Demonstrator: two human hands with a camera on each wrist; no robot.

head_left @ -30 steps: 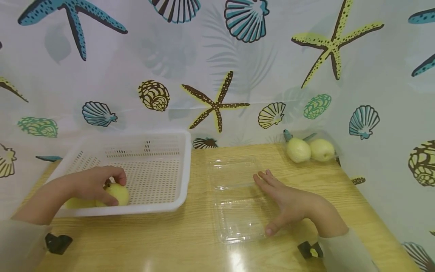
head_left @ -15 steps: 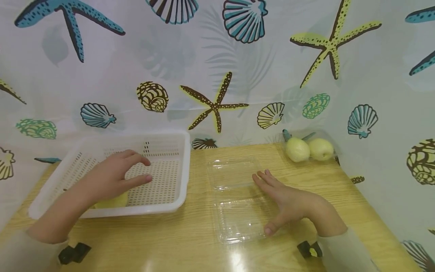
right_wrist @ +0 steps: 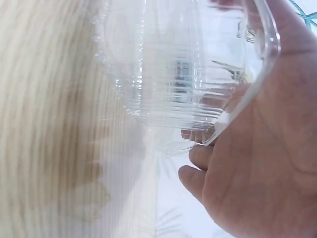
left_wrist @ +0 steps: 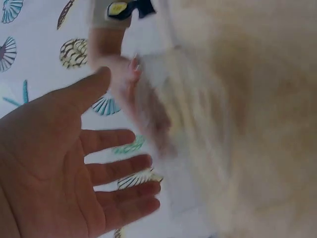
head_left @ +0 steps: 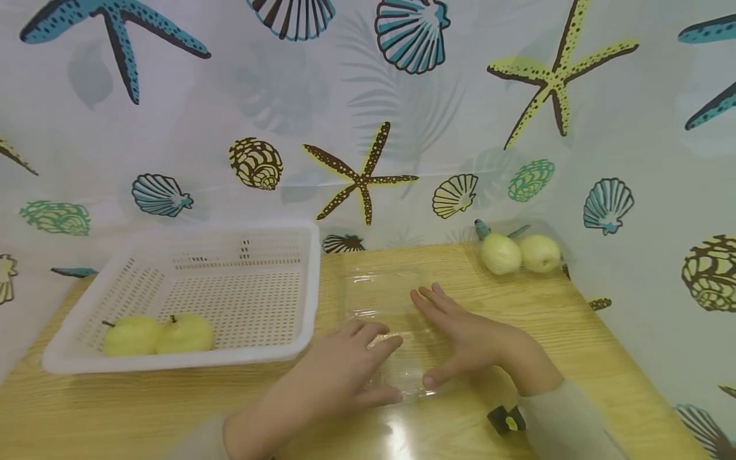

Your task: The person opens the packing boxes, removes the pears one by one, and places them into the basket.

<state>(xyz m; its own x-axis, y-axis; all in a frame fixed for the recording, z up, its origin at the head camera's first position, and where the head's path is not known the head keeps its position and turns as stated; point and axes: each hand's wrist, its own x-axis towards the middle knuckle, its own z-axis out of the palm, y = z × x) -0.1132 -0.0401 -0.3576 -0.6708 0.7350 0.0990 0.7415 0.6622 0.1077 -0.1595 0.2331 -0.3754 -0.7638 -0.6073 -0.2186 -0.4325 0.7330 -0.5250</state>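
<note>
A clear plastic clamshell box (head_left: 379, 291) lies with its lid spread out on the table. My right hand (head_left: 477, 348) rests against its right side, fingers spread; in the right wrist view the box wall (right_wrist: 218, 106) lies against that hand. Over the near left part of the box is my left hand (head_left: 339, 374), its fingers apart and holding nothing. The left wrist view shows the same left hand (left_wrist: 69, 163) with an empty palm. Two yellow pears (head_left: 185, 333) sit in the white basket (head_left: 230, 363) at the left.
Two more yellow pears (head_left: 540, 253) stand at the back right in what looks like clear plastic packaging. A shell-and-starfish patterned cloth (head_left: 345, 115) hangs behind and to the right of the wooden table (head_left: 322, 441).
My left hand has let go of a pear in the basket and moved right, out to the clear box. The right hand has stayed at the box, shifting slightly left.
</note>
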